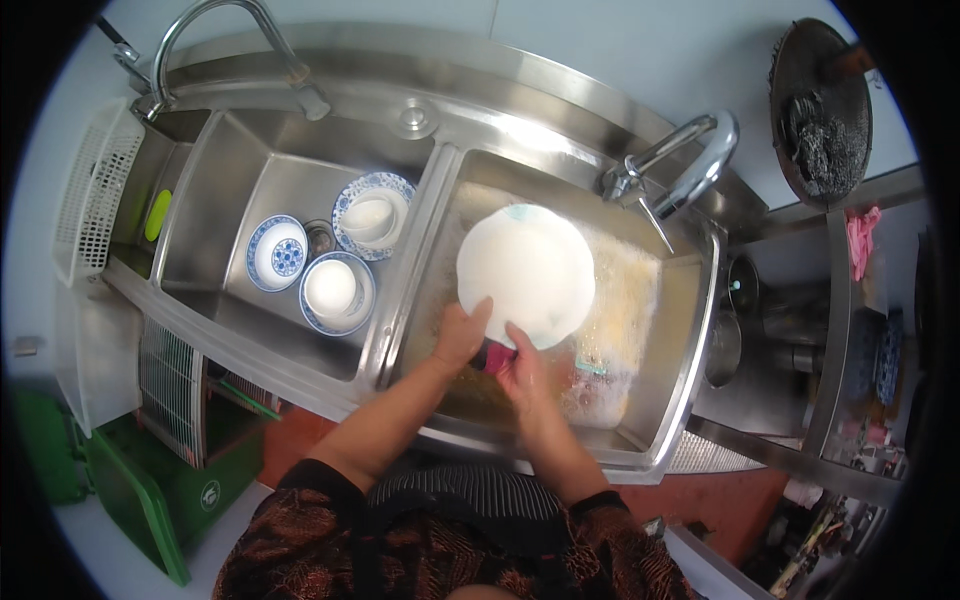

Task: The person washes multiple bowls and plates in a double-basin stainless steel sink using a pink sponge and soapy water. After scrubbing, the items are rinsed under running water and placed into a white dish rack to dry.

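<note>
My left hand (463,334) grips the near-left rim of a large white scalloped plate (529,270), its thumb on the plate's face. My right hand (519,367) holds the near rim of the same plate with its thumb on top. A pink and dark item (497,357) shows between the hands; what it is cannot be told. The plate is tilted above cloudy, foamy water (619,300) in the right sink basin. A small green item (591,366) floats in the foam right of my right hand.
Blue-and-white bowls (277,253) and a patterned plate (401,196) with a bowl on it sit in the left basin (202,225). Faucets (720,150) curve over both basins. A white plastic basket (101,191) stands far left, a green bin (165,480) below. A round strainer (821,112) hangs upper right.
</note>
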Demonstrator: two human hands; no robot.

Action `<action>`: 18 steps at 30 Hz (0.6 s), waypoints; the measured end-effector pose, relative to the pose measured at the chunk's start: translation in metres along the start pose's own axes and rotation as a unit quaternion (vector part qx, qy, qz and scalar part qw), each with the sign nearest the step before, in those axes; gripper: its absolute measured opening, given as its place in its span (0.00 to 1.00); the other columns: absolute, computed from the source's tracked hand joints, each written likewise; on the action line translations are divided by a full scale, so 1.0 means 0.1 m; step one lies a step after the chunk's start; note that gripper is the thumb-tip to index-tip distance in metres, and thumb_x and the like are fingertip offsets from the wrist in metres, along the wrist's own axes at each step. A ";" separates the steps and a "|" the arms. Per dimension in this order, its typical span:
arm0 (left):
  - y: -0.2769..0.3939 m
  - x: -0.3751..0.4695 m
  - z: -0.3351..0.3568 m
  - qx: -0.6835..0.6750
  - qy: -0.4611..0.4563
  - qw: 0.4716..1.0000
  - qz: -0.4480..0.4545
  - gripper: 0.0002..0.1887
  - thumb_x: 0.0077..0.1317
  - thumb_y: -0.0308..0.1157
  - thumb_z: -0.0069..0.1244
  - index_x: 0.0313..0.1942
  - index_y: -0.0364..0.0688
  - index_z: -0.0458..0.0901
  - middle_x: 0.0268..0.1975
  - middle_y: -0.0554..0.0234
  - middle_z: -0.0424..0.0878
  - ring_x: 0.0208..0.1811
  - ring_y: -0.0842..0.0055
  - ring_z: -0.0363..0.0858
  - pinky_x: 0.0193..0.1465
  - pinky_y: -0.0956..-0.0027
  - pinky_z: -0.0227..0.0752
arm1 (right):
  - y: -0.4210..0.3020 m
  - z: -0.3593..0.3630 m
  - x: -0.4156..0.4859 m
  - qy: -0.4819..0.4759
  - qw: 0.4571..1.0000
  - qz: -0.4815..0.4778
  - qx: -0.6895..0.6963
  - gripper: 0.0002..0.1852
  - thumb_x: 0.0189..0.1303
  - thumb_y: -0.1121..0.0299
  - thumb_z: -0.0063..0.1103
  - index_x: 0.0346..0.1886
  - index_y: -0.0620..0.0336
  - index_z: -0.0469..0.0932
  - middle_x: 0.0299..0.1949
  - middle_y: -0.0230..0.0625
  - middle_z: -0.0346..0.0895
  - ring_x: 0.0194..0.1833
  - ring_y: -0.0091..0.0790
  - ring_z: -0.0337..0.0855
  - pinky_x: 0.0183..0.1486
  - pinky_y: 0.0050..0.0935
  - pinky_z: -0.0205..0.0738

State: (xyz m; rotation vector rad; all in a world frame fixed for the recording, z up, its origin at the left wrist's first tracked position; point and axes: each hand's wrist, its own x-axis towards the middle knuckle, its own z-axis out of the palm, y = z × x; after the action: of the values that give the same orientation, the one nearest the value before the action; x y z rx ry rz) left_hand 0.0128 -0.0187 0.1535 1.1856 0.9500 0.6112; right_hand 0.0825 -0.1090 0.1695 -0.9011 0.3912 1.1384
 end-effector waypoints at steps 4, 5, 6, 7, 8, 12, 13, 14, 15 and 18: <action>0.13 0.06 -0.23 0.122 -0.027 0.992 -0.006 0.13 0.60 0.34 0.47 0.30 0.30 0.78 0.23 0.68 0.77 0.25 0.86 0.71 0.26 0.76 0.66 | 0.06 -0.06 0.04 -0.029 0.996 0.035 -0.073 0.19 0.54 0.65 0.58 0.49 0.56 0.67 0.39 0.31 0.75 0.36 0.25 0.76 0.34 0.22 0.73; 0.23 0.08 -0.31 0.108 -0.002 0.994 0.031 0.13 0.60 0.34 0.47 0.30 0.31 0.78 0.23 0.66 0.77 0.24 0.85 0.72 0.26 0.76 0.65 | -0.04 -0.13 0.04 -0.077 0.986 0.067 -0.135 0.21 0.54 0.60 0.58 0.49 0.58 0.67 0.37 0.31 0.75 0.33 0.25 0.76 0.30 0.21 0.72; 0.36 0.15 -0.47 0.157 0.028 0.979 0.130 0.13 0.60 0.35 0.47 0.30 0.31 0.78 0.22 0.66 0.77 0.22 0.85 0.72 0.23 0.76 0.64 | -0.12 -0.17 0.09 -0.075 0.977 0.058 -0.193 0.15 0.58 0.58 0.51 0.42 0.59 0.72 0.31 0.31 0.75 0.27 0.23 0.75 0.22 0.16 0.67; 0.48 0.21 -0.64 0.201 0.042 0.956 0.208 0.13 0.60 0.36 0.47 0.30 0.32 0.77 0.21 0.66 0.77 0.19 0.84 0.71 0.20 0.77 0.63 | -0.18 -0.23 0.12 -0.100 0.976 0.018 -0.193 0.17 0.59 0.55 0.50 0.42 0.59 0.72 0.32 0.33 0.75 0.28 0.24 0.74 0.24 0.20 0.69; 0.61 0.24 -0.84 0.152 0.067 0.976 0.140 0.13 0.60 0.36 0.47 0.31 0.33 0.78 0.21 0.66 0.77 0.20 0.83 0.72 0.19 0.78 0.63 | -0.24 -0.29 0.18 -0.114 0.973 -0.016 -0.198 0.18 0.60 0.54 0.46 0.42 0.60 0.71 0.33 0.35 0.75 0.32 0.28 0.76 0.28 0.26 0.72; 0.90 0.26 -1.82 0.048 0.240 0.969 0.006 0.18 0.58 0.40 0.48 0.37 0.31 0.77 0.25 0.57 0.79 0.23 0.77 0.77 0.19 0.75 0.69 | -0.38 -0.64 0.32 -0.027 0.962 0.033 -0.269 0.21 0.61 0.53 0.43 0.43 0.63 0.70 0.34 0.42 0.74 0.36 0.37 0.77 0.34 0.33 0.75; 0.86 0.31 -2.04 -0.020 0.279 0.960 0.013 0.19 0.58 0.39 0.48 0.41 0.30 0.74 0.31 0.56 0.79 0.25 0.76 0.77 0.17 0.75 0.67 | -0.36 -0.73 0.36 -0.013 0.948 0.059 -0.313 0.21 0.61 0.53 0.43 0.43 0.64 0.71 0.33 0.43 0.75 0.35 0.37 0.78 0.34 0.33 0.75; 0.76 0.39 -2.26 -0.050 0.327 0.944 -0.001 0.19 0.58 0.38 0.48 0.42 0.29 0.73 0.31 0.56 0.78 0.25 0.77 0.75 0.16 0.76 0.64 | -0.33 -0.81 0.38 0.044 0.925 0.087 -0.368 0.21 0.60 0.54 0.43 0.43 0.64 0.71 0.33 0.43 0.75 0.33 0.37 0.78 0.34 0.33 0.75; 0.62 0.45 -2.51 -0.086 0.348 0.933 -0.028 0.17 0.58 0.37 0.48 0.40 0.31 0.73 0.26 0.59 0.77 0.20 0.79 0.72 0.14 0.77 0.62 | -0.30 -0.88 0.41 0.010 0.902 0.069 -0.427 0.21 0.60 0.54 0.42 0.41 0.64 0.72 0.32 0.43 0.75 0.32 0.37 0.78 0.33 0.33 0.75; 0.02 0.77 -3.24 -0.233 0.376 0.892 -0.096 0.09 0.59 0.34 0.46 0.33 0.36 0.71 0.19 0.64 0.71 0.14 0.81 0.67 0.10 0.81 0.58 | -0.22 -0.97 0.47 0.047 0.790 0.013 -0.612 0.21 0.59 0.54 0.43 0.33 0.65 0.75 0.29 0.43 0.77 0.30 0.38 0.78 0.32 0.32 0.73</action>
State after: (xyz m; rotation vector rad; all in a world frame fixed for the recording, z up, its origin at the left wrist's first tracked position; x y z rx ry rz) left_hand -0.2301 0.2045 0.1060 0.3936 1.4422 1.1022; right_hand 0.1373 -0.1591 0.0882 -2.0909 -0.3594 1.3392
